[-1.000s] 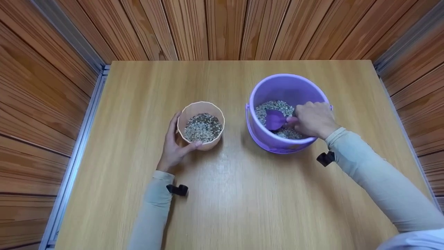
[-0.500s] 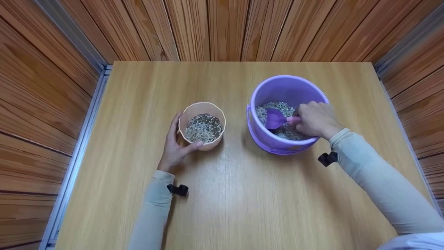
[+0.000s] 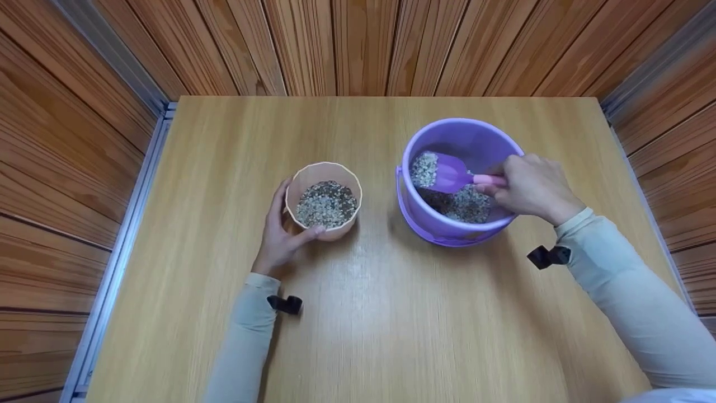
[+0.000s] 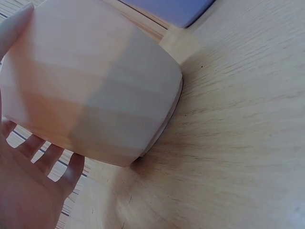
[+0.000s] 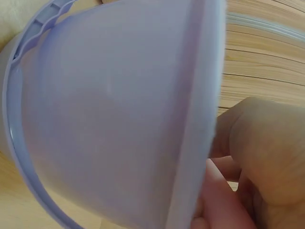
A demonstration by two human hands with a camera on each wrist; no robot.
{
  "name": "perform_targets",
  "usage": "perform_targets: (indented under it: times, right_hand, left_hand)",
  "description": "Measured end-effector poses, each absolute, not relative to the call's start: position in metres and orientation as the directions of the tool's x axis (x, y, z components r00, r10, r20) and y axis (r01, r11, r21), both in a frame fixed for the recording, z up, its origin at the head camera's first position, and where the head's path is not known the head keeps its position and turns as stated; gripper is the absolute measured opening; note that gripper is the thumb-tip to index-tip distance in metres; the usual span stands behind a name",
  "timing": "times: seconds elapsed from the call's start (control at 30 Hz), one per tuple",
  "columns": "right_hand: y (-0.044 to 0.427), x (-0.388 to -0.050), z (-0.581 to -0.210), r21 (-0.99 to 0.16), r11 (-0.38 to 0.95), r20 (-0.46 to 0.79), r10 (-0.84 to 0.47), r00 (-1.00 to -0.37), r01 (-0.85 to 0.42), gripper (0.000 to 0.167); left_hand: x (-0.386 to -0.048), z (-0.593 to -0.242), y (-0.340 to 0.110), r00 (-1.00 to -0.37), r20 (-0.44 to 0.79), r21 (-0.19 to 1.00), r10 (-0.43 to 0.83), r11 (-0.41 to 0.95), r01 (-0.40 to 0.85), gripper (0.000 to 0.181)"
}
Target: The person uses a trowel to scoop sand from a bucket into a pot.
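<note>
My left hand (image 3: 279,238) grips a peach-coloured faceted pot (image 3: 330,226) standing on the table, fingers along its left side and thumb at its near rim. Pale and dark gravel (image 3: 330,204) covers the inside of the pot. In the right half, a purple bucket (image 3: 461,129) holds more gravel (image 3: 467,207). My right hand (image 3: 534,184) pinches the pink handle of a purple scoop (image 3: 452,174) inside the bucket's mouth. Pale gravel lies on the scoop's front. In the right wrist view, the bucket wall (image 5: 109,109) hides the scoop's blade; the pink handle (image 5: 221,202) shows under my fingers.
The bucket's bail handle (image 5: 28,167) hangs down along its near side. Wood-plank walls (image 3: 363,50) rise behind and beside the wooden table (image 3: 358,324). A metal frame rail (image 3: 120,252) runs along its left edge.
My right hand has drawn back to the right and raised the scoop from the gravel, its blade now carrying some. My left hand and the pot stay in place.
</note>
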State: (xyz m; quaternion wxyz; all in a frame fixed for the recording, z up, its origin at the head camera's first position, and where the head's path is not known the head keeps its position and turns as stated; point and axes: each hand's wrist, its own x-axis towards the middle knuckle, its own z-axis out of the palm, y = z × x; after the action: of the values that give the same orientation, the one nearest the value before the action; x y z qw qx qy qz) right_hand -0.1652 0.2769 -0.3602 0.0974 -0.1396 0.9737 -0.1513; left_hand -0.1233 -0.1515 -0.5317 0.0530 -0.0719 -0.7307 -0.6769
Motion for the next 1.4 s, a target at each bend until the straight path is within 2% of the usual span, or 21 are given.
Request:
perform_targets:
  times: [0.17,0.43,0.83,0.97,1.2,1.4]
  right_hand:
    - [0.283,-0.160,-0.358,-0.367,0.900,-0.110,-0.294,-0.949,-0.236,0.048]
    - [0.288,-0.153,-0.351,-0.407,0.881,-0.050,-0.285,-0.957,-0.241,0.041]
    - [0.286,-0.145,-0.342,-0.403,0.878,0.011,-0.279,-0.960,-0.259,0.038]
    - [0.285,-0.143,-0.337,-0.408,0.878,0.005,-0.272,-0.962,-0.251,0.037]
    - [0.283,-0.144,-0.328,-0.388,0.880,0.006,-0.296,-0.955,-0.275,0.036]
    - [0.272,-0.146,-0.323,-0.384,0.872,0.011,-0.325,-0.946,-0.304,0.037]
  left_hand:
    - [-0.124,-0.530,-0.151,-0.988,0.152,0.985,0.030,0.076,0.154,0.108]
    - [-0.116,-0.506,-0.148,-0.992,0.117,0.992,0.044,0.044,0.119,0.105]
    - [-0.113,-0.497,-0.146,-0.991,0.123,0.990,0.052,0.060,0.126,0.103]
    - [-0.114,-0.502,-0.148,-0.992,0.118,0.991,0.051,0.063,0.121,0.105]
    - [-0.123,-0.530,-0.153,-0.989,0.141,0.987,0.040,0.074,0.144,0.110]
    - [-0.124,-0.536,-0.154,-0.984,0.176,0.982,0.037,0.068,0.178,0.110]
